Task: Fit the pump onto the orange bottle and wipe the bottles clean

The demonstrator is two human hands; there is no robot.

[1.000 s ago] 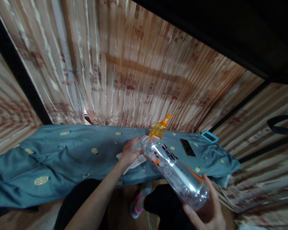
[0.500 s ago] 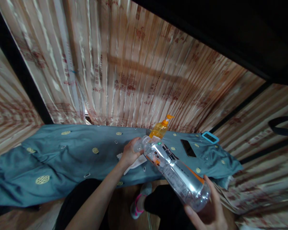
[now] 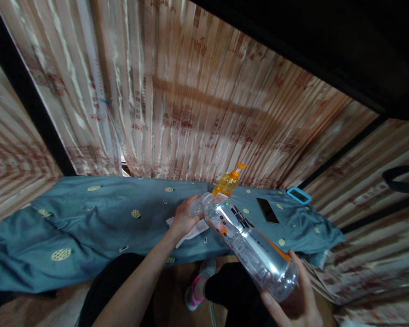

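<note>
A large clear plastic bottle [image 3: 250, 243] with a silver and orange label lies tilted across the view, its neck up and to the left. My right hand [image 3: 298, 295] grips its base, thumb on the near side and fingers on the far side. At the neck end, my left hand [image 3: 187, 215] is closed around a small clear plastic container [image 3: 198, 205], held against or right beside the bottle's mouth. Whether the two touch, I cannot tell. Beneath my left hand lies a white tissue [image 3: 194, 231]. Just behind the necks stands a pump bottle [image 3: 226, 182] of yellow liquid.
A blue-green cloth with yellow pineapple prints [image 3: 105, 218] covers the narrow surface. To the right lie a black phone [image 3: 267, 210] and a blue-framed device [image 3: 299, 195]. Patterned curtains [image 3: 177, 100] hang behind, with dark frame bars around. My legs and a shoe [image 3: 195, 295] are below.
</note>
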